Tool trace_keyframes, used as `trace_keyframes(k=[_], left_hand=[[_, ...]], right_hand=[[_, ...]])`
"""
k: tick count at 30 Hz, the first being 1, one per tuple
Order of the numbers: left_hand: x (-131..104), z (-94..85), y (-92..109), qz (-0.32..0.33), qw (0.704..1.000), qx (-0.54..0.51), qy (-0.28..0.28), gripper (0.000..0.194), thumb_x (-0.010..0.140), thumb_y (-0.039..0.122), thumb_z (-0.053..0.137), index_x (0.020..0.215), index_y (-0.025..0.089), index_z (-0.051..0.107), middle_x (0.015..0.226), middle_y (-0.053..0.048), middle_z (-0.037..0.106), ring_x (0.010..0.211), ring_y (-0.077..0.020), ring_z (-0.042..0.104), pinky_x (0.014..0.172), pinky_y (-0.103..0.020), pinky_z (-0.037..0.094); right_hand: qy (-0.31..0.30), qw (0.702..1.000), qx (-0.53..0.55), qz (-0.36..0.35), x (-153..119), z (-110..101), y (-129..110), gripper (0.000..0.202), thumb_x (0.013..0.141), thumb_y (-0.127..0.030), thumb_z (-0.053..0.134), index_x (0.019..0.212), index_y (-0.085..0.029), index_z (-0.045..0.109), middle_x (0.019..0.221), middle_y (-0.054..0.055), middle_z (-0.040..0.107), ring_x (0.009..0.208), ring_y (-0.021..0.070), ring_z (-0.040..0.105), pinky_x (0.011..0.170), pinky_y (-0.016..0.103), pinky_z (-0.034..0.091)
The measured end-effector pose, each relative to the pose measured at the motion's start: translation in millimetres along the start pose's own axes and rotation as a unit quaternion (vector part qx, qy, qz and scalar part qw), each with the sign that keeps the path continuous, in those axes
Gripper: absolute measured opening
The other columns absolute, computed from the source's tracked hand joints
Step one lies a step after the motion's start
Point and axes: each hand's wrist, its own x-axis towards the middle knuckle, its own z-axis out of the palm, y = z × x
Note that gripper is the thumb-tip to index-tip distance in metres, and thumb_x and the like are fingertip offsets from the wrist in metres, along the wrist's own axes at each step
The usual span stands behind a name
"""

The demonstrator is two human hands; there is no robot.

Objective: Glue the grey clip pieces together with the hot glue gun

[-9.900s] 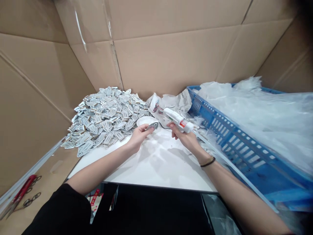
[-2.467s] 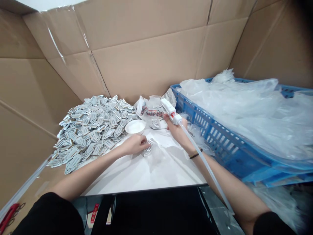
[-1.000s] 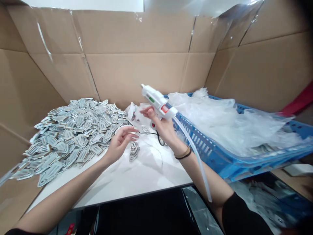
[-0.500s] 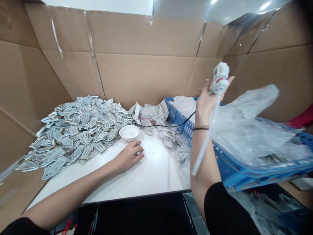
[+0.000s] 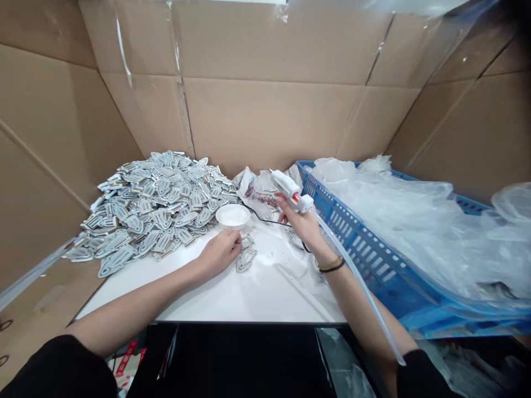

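Observation:
A white hot glue gun (image 5: 290,188) rests in my right hand (image 5: 305,224), whose fingers are wrapped round its handle. Its nozzle points up and left, and a long glue stick (image 5: 365,287) trails from its back along my forearm. On the white table, my left hand (image 5: 219,251) lies with its fingers curled together, just in front of a white bowl (image 5: 233,216). Flat grey cut-out pieces (image 5: 246,260) lie against and beside those fingertips. What is under the curled fingers is hidden.
A big heap of similar grey pieces (image 5: 153,204) covers the table's left side. At right stands a blue crate (image 5: 373,249) full of clear plastic bags (image 5: 415,221). Cardboard walls (image 5: 269,121) enclose the back and sides. A black cord (image 5: 265,220) runs behind the bowl.
My right hand has come down and left with the glue gun, from above the crate to over the table. The view has shifted. Grey pieces now show beside my left hand.

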Motion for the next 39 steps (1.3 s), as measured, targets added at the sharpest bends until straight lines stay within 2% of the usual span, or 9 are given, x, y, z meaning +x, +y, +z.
trace_keyframes(k=[3,8,14,18,21,24,29,33,39], left_hand=[[-2.0,-1.0,2.8,-0.009,0.999,0.039,-0.014,0.015,0.094,0.026,0.044,0.085,0.021,0.055,0.092,-0.009,0.066,0.085,-0.0245,0.061,0.071,-0.036,0.045],[-4.0,-6.1,8.3,-0.024,0.996,0.087,-0.026,0.024,0.097,0.033,0.043,0.082,0.02,0.055,0.092,-0.011,0.065,0.085,-0.0257,0.06,0.066,-0.036,0.042],[-8.8,-8.8,19.5,-0.064,0.981,0.174,-0.052,0.033,0.097,0.048,0.045,0.092,0.018,0.058,0.106,-0.016,0.062,0.1,-0.0335,0.058,0.069,-0.039,0.044],[-11.8,-5.4,24.8,-0.023,0.984,0.173,-0.044,0.037,0.091,0.054,0.055,0.096,0.018,0.059,0.11,-0.016,0.061,0.105,-0.034,0.056,0.078,-0.042,0.046],[-10.5,-4.3,21.4,0.006,0.991,0.124,-0.056,0.034,0.089,0.05,0.061,0.099,0.018,0.06,0.109,-0.014,0.061,0.105,-0.0325,0.056,0.083,-0.042,0.046],[-5.3,-7.8,11.3,0.039,0.994,0.068,-0.082,0.028,0.09,0.044,0.062,0.101,0.019,0.063,0.11,-0.012,0.059,0.106,-0.0302,0.055,0.086,-0.039,0.047],[8.0,-18.3,-10.7,0.142,0.978,0.009,-0.151,0.019,0.091,0.036,0.065,0.101,0.019,0.067,0.111,-0.009,0.061,0.108,-0.0256,0.055,0.092,-0.032,0.044],[15.0,-20.9,-19.6,0.188,0.967,0.039,-0.167,0.015,0.092,0.031,0.066,0.1,0.019,0.068,0.106,-0.008,0.064,0.102,-0.0235,0.059,0.089,-0.03,0.043],[20.9,-21.1,-11.9,0.205,0.964,0.102,-0.134,0.015,0.092,0.03,0.063,0.1,0.017,0.064,0.098,-0.006,0.069,0.093,-0.0214,0.062,0.083,-0.03,0.042]], right_hand=[[-0.014,1.0,0.003,0.011,-7.7,5.1,9.8,0.042,0.089,-0.057,0.059,0.1,-0.018,0.069,0.063,-0.001,0.062,0.054,0.0151,0.059,0.055,0.027,0.047],[-0.029,0.999,-0.024,0.02,-16.3,7.7,12.7,0.035,0.088,-0.054,0.061,0.092,-0.02,0.065,0.066,0.0,0.062,0.058,0.0171,0.061,0.056,0.027,0.046],[-0.043,0.998,-0.039,-0.004,-19.9,7.4,14.9,0.034,0.09,-0.054,0.058,0.086,-0.02,0.061,0.071,0.001,0.063,0.058,0.0168,0.062,0.058,0.028,0.046],[-0.051,0.997,-0.061,0.0,-20.2,6.6,12.0,0.034,0.091,-0.053,0.056,0.087,-0.02,0.06,0.077,0.003,0.065,0.061,0.0172,0.062,0.061,0.029,0.047],[-0.051,0.996,-0.071,-0.003,-20.7,6.2,10.7,0.032,0.091,-0.051,0.056,0.088,-0.019,0.06,0.079,0.003,0.066,0.061,0.0168,0.063,0.062,0.029,0.047],[-0.048,0.996,-0.07,-0.007,-22.0,6.7,10.9,0.033,0.092,-0.05,0.056,0.089,-0.018,0.062,0.08,0.003,0.066,0.058,0.0159,0.063,0.062,0.029,0.046],[-0.048,0.996,-0.068,-0.012,-22.9,9.1,15.7,0.032,0.09,-0.048,0.057,0.092,-0.018,0.064,0.077,0.002,0.066,0.059,0.0163,0.062,0.061,0.028,0.045],[-0.04,0.998,-0.054,-0.022,-21.7,10.6,18.7,0.033,0.088,-0.05,0.058,0.092,-0.018,0.064,0.077,0.001,0.065,0.058,0.0166,0.062,0.059,0.028,0.045],[-0.032,0.999,-0.039,0.013,-21.5,9.1,16.3,0.036,0.086,-0.055,0.057,0.091,-0.02,0.065,0.071,0.0,0.065,0.056,0.0177,0.064,0.055,0.028,0.045]])
